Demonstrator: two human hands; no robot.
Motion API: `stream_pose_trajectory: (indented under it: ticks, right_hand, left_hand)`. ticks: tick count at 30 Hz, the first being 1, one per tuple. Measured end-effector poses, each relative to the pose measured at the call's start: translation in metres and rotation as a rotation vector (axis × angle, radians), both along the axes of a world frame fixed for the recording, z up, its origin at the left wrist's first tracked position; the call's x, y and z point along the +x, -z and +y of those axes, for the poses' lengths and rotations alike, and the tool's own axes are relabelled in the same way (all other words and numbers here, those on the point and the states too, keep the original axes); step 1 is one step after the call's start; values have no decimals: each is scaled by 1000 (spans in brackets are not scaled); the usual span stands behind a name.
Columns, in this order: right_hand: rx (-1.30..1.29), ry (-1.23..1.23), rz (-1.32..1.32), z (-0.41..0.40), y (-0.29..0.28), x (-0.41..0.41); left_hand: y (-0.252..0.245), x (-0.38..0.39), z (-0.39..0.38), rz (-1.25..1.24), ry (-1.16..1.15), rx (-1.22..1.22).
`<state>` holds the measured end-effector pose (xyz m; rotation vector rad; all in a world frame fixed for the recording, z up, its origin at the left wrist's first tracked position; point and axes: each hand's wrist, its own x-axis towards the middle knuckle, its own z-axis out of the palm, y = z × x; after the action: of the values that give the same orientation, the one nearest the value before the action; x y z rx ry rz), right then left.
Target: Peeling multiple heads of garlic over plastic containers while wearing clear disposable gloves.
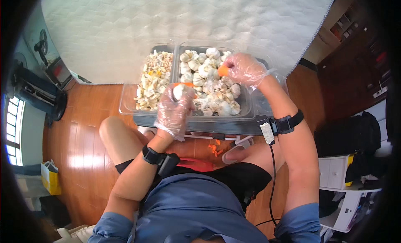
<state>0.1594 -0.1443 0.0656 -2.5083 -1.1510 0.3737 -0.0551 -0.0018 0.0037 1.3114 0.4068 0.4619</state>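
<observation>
My left hand, in a clear plastic glove, grips a whitish garlic bulb above the near side of the containers. Orange material shows behind and beside this bulb, perhaps covers on the fingers. Also gloved, my right hand is curled over the right edge of the right-hand clear plastic container. An orange piece shows at its fingertips; whether it is a finger cover or something held is unclear. Whole garlic bulbs fill the back of that container, with loose papery skins nearer me. Separated cloves fill the left container.
The containers rest on a dark tabletop. Behind them rises a pale quilted panel. Orange scraps lie on the wooden floor beside my slippered foot. A black cable hangs from my right wrist device.
</observation>
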Motion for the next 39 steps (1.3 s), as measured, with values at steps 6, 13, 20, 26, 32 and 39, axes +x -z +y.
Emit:
stream_pose_trajectory:
  ticks: [6,13,20,26,32,39]
  right_hand:
    - [-355,-20,-142,-6,26,-14]
    - [-534,64,-88,15,29,-41]
    - [-442,19,-121,-5,44,-43]
    - [-366,14,4,-13,38,-29]
    - [-349,-86,-94,-4,39,-38]
    - [-325,-195,-115,-1,56,-32]
  left_hand:
    - [-3,-4,0,-39,-7,-74]
    - [3,-4,8,-90,55,-195]
    - [7,0,11,-136,66,-266]
    - [-17,5,15,20,50,-247]
    - [-33,24,19,-6,32,-190]
    - [-28,21,24,5,-33,-198]
